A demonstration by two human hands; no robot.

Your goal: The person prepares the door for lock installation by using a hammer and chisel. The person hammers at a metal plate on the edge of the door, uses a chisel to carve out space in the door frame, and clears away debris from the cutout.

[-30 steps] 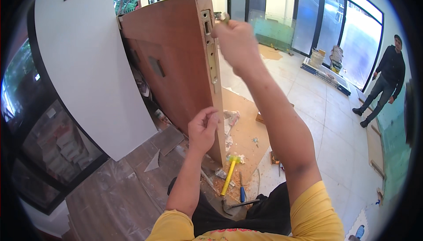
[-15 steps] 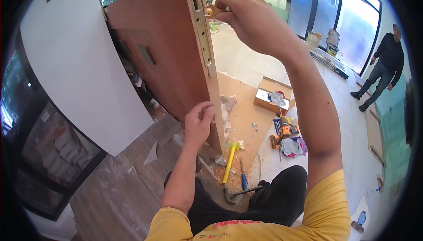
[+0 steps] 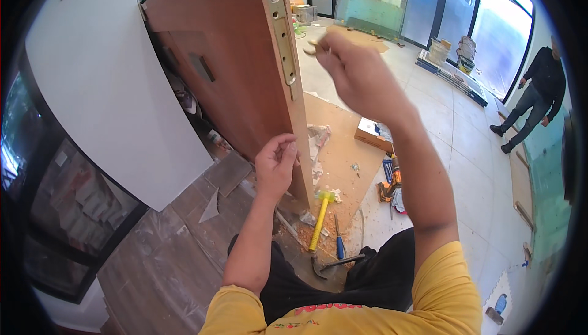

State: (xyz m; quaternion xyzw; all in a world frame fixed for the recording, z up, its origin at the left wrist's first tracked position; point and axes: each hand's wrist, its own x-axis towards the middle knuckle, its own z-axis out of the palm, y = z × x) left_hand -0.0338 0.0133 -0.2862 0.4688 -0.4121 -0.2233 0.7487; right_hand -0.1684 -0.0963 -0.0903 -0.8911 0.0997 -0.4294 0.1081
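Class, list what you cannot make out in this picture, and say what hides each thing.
All in the head view:
Brass-coloured piece: full shape, covered by the right hand and slightly blurred.
Door: near top corner, cut off by the upper edge.
Drill: right part, behind the right forearm.
Box: right end, behind the same forearm.
Left hand: whether it holds anything, hidden by its curled fingers.

The door (image 3: pixel 239 99) stands left of the right hand (image 3: pixel 361 80), a lock faceplate (image 3: pixel 283 47) in its edge; a small metal part (image 3: pixel 313 47) is in that hand. Lower, at that edge, is the left hand (image 3: pixel 275 164); on the floor (image 3: pixel 468 175) below and right of it lie a mallet (image 3: pixel 320 220), a chisel (image 3: pixel 340 247) and a claw hammer (image 3: pixel 343 261). Below the right hand sit a cardboard box (image 3: pixel 371 137) and a power drill (image 3: pixel 387 193)
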